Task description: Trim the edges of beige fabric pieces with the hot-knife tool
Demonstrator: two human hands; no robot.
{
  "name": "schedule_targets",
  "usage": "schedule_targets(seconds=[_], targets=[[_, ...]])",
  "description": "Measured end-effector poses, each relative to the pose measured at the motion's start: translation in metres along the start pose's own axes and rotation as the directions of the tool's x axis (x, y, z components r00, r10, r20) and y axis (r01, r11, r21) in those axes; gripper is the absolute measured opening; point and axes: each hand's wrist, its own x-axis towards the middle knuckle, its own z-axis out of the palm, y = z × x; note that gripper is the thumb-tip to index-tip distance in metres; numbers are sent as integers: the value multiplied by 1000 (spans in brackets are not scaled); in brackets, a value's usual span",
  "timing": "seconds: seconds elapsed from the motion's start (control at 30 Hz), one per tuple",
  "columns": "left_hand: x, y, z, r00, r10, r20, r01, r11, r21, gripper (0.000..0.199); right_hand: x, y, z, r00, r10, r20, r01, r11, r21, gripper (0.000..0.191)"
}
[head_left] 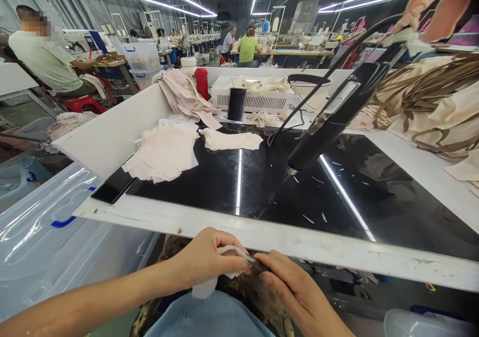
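Observation:
Below the table's front edge, my left hand (215, 259) pinches a small white fabric piece (205, 288), which hangs down over my lap. Close to its right, my right hand (286, 282) has its fingers closed near the fabric's edge, around a small dark item that is too unclear to name. The two hands nearly meet. On the glossy black work surface (277, 192) lie a stack of cream fabric pieces (164, 150) and a narrower cream piece (231, 140). A black pen-shaped tool (333, 120) hangs over the surface, its tip pointing down.
A phone (112, 184) lies at the surface's left corner; another phone (237, 105) leans against a white vented box (258, 97). Behind stands a red cup (201, 83). Fabric strips (430, 97) fill the right side. A lidded plastic bin (48, 237) stands left. People sit farther back.

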Motion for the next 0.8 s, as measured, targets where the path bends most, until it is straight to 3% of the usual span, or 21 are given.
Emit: schedule_targets(seconds=[0.2, 0.8], targets=[[-3, 3, 2, 999, -35, -35, 37, 998, 48, 30, 1, -4, -2, 997, 67, 45, -67, 998, -4, 46], [-5, 5, 5, 997, -23, -75, 26, 999, 44, 22, 2, -2, -1, 998, 35, 57, -33, 999, -32, 46]])
